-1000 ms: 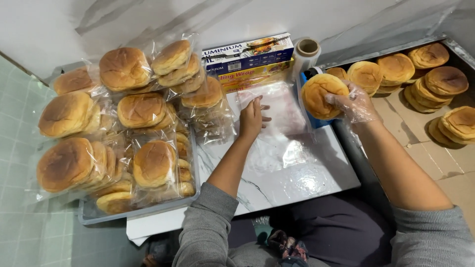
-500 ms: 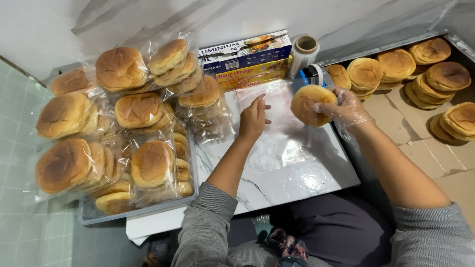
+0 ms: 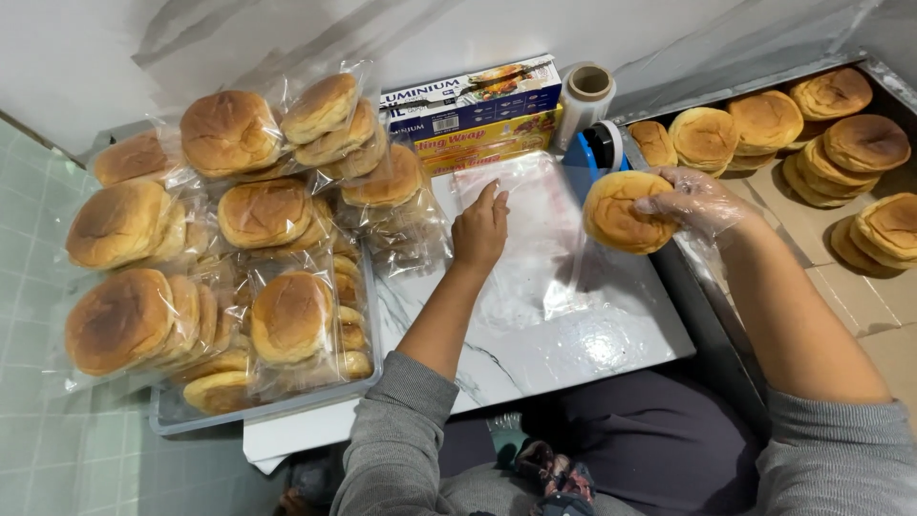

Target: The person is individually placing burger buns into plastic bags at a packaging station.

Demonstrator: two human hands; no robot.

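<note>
Plastic-gloved right hand (image 3: pixel 695 203) grips a bare bun (image 3: pixel 623 212); left hand (image 3: pixel 480 229) lies flat, open, on seemingly clear wrap (image 3: pixel 535 248). Many bagged buns (image 3: pixel 229 248) are done; loose buns (image 3: pixel 821 134) remain.

Head-worn view, steeply down, close

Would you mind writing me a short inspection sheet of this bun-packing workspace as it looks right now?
Surface: white marbled board, part covered by a clear plastic bag lying flat.
Job's things: one bare bun held over the board's right edge; loose buns stacked on cardboard at right.
Clutter: bagged buns piled in a tray at left; wrap boxes and a film roll at the back.
Grippers: left hand bare, flat on the bag; right hand in a clear glove, holding the bun.
Cables: nothing seen.
Surroundings: white wall behind, green tiled floor at left.
</note>
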